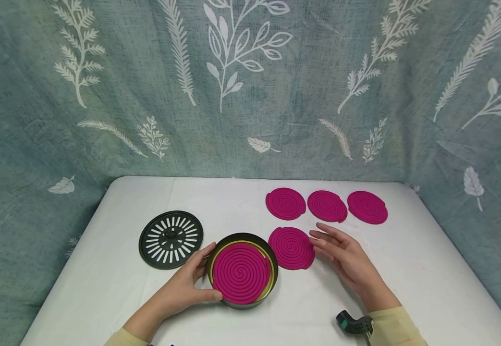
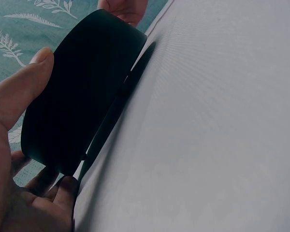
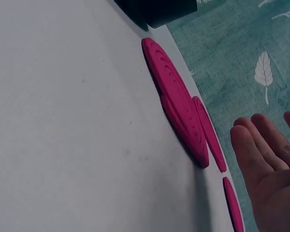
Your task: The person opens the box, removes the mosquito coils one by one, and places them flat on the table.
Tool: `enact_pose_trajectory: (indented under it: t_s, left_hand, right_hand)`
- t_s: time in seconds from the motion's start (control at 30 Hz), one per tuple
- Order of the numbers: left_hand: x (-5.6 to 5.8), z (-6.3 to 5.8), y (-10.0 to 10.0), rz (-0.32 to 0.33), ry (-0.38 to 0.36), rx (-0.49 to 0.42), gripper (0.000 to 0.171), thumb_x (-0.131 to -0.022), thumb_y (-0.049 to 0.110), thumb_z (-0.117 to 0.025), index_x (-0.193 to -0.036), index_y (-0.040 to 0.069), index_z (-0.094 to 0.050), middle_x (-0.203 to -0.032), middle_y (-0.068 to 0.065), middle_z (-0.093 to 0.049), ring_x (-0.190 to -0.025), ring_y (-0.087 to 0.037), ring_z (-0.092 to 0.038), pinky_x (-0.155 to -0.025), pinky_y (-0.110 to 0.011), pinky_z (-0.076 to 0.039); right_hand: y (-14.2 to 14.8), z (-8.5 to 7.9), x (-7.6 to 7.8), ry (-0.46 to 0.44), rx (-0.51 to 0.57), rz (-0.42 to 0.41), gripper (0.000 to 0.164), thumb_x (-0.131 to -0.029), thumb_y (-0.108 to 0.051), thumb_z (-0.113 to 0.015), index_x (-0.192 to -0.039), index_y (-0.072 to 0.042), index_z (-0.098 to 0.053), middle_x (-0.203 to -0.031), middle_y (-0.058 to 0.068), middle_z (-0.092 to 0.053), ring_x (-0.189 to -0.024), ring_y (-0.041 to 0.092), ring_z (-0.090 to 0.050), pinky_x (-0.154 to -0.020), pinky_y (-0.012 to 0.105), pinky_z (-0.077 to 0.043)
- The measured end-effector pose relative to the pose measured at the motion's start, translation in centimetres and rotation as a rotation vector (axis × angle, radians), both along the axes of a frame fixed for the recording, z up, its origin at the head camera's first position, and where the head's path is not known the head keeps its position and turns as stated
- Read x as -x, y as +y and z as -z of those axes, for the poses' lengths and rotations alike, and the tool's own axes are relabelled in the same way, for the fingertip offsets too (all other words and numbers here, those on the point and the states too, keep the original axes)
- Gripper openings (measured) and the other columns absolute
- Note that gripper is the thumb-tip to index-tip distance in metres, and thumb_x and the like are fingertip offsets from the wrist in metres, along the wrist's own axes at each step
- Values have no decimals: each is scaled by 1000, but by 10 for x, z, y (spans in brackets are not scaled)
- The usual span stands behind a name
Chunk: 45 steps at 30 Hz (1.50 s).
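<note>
My left hand [image 1: 185, 283] holds the side of a round black tin [image 2: 82, 92], thumb at the near edge and fingers round the far side. In the tin lies a magenta mosquito coil [image 1: 240, 274], with a yellowish ring showing round it. A second mosquito coil [image 1: 291, 248] lies flat on the table just right of the tin. My right hand [image 1: 347, 262] hovers by that coil's right edge, fingers loosely extended and holding nothing. The right wrist view shows the same hand [image 3: 275, 169] apart from the coils.
The tin's black slotted lid [image 1: 171, 240] lies on the left of the white table [image 1: 423, 269]. Three more magenta coils, the middle one [image 1: 327, 206] among them, form a row at the back right. A patterned green curtain [image 1: 250, 125] hangs behind.
</note>
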<state>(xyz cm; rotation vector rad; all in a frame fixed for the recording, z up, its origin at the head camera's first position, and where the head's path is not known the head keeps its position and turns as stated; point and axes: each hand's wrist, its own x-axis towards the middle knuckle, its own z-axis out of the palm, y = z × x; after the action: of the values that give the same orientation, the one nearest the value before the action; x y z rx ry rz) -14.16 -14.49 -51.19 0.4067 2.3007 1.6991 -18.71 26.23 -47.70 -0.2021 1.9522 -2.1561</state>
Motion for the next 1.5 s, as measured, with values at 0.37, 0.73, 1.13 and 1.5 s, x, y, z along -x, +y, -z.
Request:
enact_pose_trajectory:
  t_s: [0.37,0.73,1.13,1.5]
  left_hand:
    - [-1,0,-1,8,3,-24,114,-64,33,-94,-157,20,-28,-156,5,-29,-141,-18,-34,-114,-23,-31]
    - [-1,-3,0,10,-16,-30,115,-64,32,-94,-157,21,-28,-156,8,-29,-141,-14,-34,-113,-19,-31]
    - [-2,-2,0,0,-21,-25,113,-64,32,-94,-156,25,-29,-156,8,-29,-141,-14,-35,-112,-19,-32]
    - [0,-1,0,7,-8,-17,114,-65,32,-94,-157,22,-27,-155,6,-30,-141,-15,-35,-113,-19,-32]
  right_hand:
    - [-29,-19,8,30,-98,-115,55,-98,-13,-63,-147,-1,-41,-142,33,-42,-125,39,-53,-100,36,-52]
    - [-59,-29,14,53,-156,-208,51,-97,-14,-64,-144,-3,-46,-139,30,-48,-124,39,-54,-103,42,-50]
    - [-91,-34,16,67,-279,-292,48,-97,-22,-66,-140,-7,-53,-135,18,-57,-122,30,-58,-102,31,-51]
    - [-114,-42,10,144,-415,-373,46,-97,-29,-66,-139,-13,-56,-132,11,-61,-124,20,-57,-100,28,-52]
